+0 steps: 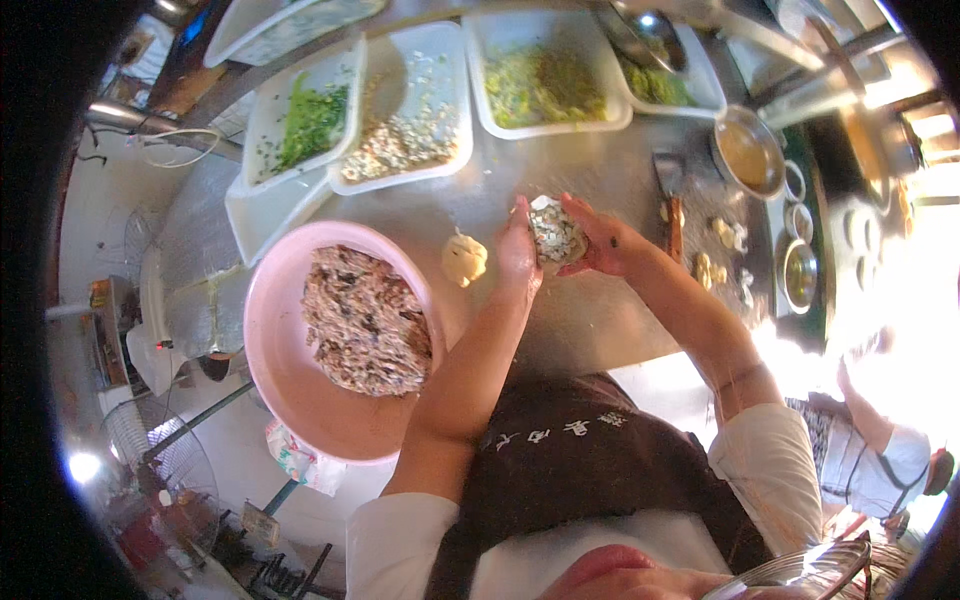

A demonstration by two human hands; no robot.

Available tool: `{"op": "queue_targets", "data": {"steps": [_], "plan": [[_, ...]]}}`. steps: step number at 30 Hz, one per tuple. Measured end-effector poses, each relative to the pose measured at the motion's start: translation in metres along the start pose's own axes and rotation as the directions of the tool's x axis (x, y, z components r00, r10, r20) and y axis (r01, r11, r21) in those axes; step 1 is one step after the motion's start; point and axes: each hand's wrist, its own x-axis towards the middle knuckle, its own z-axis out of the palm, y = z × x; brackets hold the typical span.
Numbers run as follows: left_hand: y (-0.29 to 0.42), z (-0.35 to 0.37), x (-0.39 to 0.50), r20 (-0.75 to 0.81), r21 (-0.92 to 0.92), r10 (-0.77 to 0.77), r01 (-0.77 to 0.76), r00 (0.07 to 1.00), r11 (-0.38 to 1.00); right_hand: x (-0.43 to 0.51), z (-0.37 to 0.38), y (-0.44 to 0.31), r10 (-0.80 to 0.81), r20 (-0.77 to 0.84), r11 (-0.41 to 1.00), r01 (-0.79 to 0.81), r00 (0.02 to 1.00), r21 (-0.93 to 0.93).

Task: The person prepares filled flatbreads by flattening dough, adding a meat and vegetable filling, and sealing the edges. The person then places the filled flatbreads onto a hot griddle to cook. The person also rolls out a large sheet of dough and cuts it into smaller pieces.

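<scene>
Between my two hands sits a piece of dough heaped with chopped whitish filling point(556, 231). My left hand point(518, 247) presses against its left side. My right hand point(606, 238) curves around the right side, thumb and fingers at the rim. Most of the dough under the filling is hidden by the hands. Left of my left hand, a pale yellow dough ball point(463, 260) rests on the metal worktable point(592, 307). A large pink basin point(274, 375) holding a minced meat mixture point(367, 322) stands beside my left forearm.
Along the far side stand white trays: one of chopped greens point(311, 124), one of diced white filling point(405, 142), another of yellow-green vegetables point(544, 82). At right lie a wooden-handled tool point(676, 229), small dough pieces point(705, 270) and a metal bowl point(748, 154). Another person point(870, 457) is at lower right.
</scene>
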Motion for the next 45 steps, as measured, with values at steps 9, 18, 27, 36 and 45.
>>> {"op": "queue_targets", "data": {"steps": [9,18,27,36,45], "plan": [[0.003,0.044,-0.056,0.306,-0.181,-0.155,0.217,0.939,0.959,-0.057,-0.044,0.011,-0.662,0.277,0.385,0.634,0.696,-0.671],[-0.040,0.049,-0.068,0.210,0.077,0.133,-0.152,0.969,0.985,-0.057,-0.054,0.037,-0.666,0.275,0.546,0.704,0.694,-0.455],[-0.008,0.124,-0.118,0.588,0.155,0.545,-0.745,0.598,0.649,-0.109,-0.034,-0.018,-0.846,0.199,0.445,0.861,0.494,-0.245],[-0.052,0.094,-0.121,0.520,-0.028,0.327,-0.367,0.789,0.930,-0.127,-0.032,-0.005,-0.791,0.236,0.534,0.825,0.564,-0.185],[-0.040,0.081,-0.118,0.532,0.237,0.184,-0.354,0.827,0.905,-0.143,-0.027,0.000,-0.774,0.114,0.423,0.643,0.623,-0.639]]}}
